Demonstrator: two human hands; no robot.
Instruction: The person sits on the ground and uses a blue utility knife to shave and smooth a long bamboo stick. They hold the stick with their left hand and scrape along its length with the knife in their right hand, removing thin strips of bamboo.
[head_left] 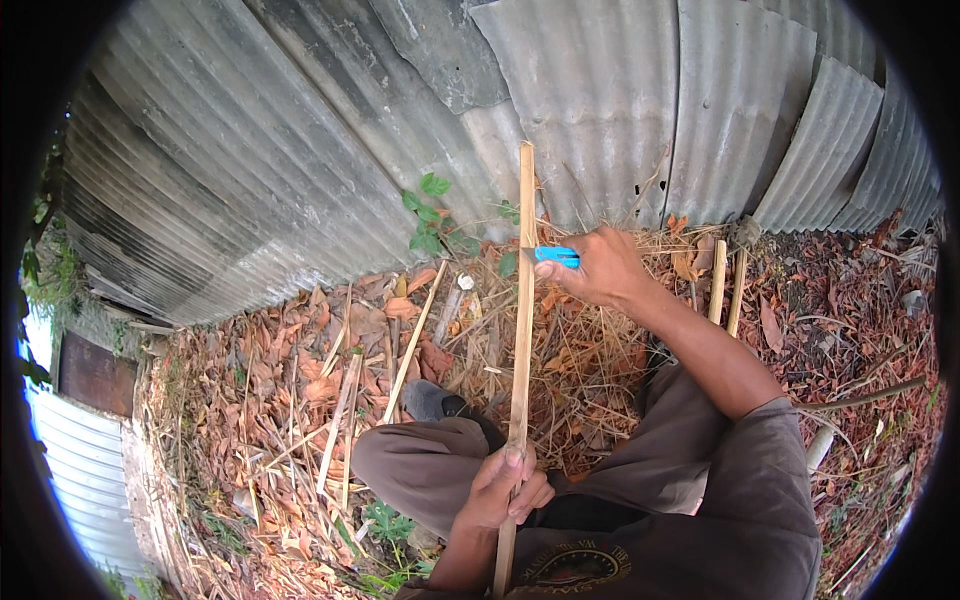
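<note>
- Left hand [508, 485]: closed around the lower part of a long, pale wooden strip [523, 340], thumb laid over its upper face. A short length of the strip passes below the grip toward the lower edge of the view.
- Right hand [600, 265]: clamped on the blue handle of a utility knife [557, 257], thumb along the near side of the handle. The blade points left and meets the right edge of the strip, in the strip's upper section.
- Hand spacing: the two hands are well apart, the right one farther from the body.
- Wooden strip position: held lengthwise in front of the person, running from beside the torso, between the bent legs, outward to a free end set against the corrugated metal sheets [600, 90] in the view.
- Body: seated or squatting low, which of the two cannot be told; brown trousers [425, 470], dark printed shirt [660, 555], grey shoe [425, 400] beyond the left knee.
- Ground: dry leaves [290, 400] and straw [585, 370]. A slender stick [415, 340] lies left of the strip; two pale wood pieces [718, 280] show beyond the right forearm.
- Fence base: a green-leaved plant [428, 220] grows against the metal, left of the strip.
</note>
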